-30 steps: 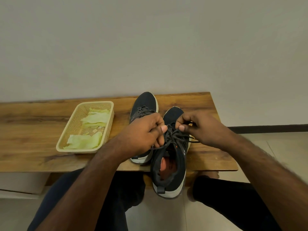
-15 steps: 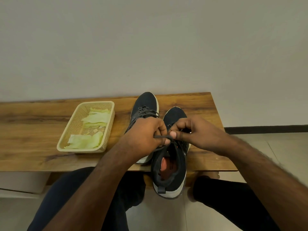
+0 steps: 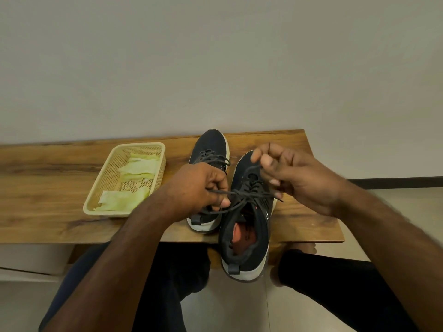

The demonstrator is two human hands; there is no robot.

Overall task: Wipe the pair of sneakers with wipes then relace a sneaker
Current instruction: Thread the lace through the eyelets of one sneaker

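left fingers point(image 3: 221, 202): curled tight, pinching one end of the dark grey cord lace point(image 3: 237, 195); the strand runs taut from the pinch toward 3 o'clock into the eyelets.
right fingers point(image 3: 267, 161): thumb and forefinger pinched on the other lace end, drawn up toward 12 o'clock over the toe; lower fingers loosely curled, and I cannot tell whether they hold anything.
left hand point(image 3: 199, 188): sits over the heel half of the rear shoe, knuckles up.
right hand point(image 3: 302, 178): at 3 o'clock of the shoe being laced, raised off the surface.
near black knit sneaker with white sole point(image 3: 247, 236): toe toward 12, heel overhanging the surface edge at 6; orange insole shows, tongue open.
second black knit sneaker, already laced point(image 3: 212, 144): just beside it at 9 to 10 o'clock, flat on the surface.
step: relacing, likely tightening upper crossings, late in the task.
how to do well: pull both ends evenly, keep the lace flat and untwisted, seat each crossing from toe upward, steady the shoe so the overhanging heel doesn't tip off.
risk: uneven ends; shoe slides toward 6.
pale yellow perforated plastic basket point(image 3: 100, 188): at 9 o'clock, well apart from the shoes, holds crumpled pale green wipes point(image 3: 124, 200).
brown wooden plank surface point(image 3: 48, 168): carries all of it.
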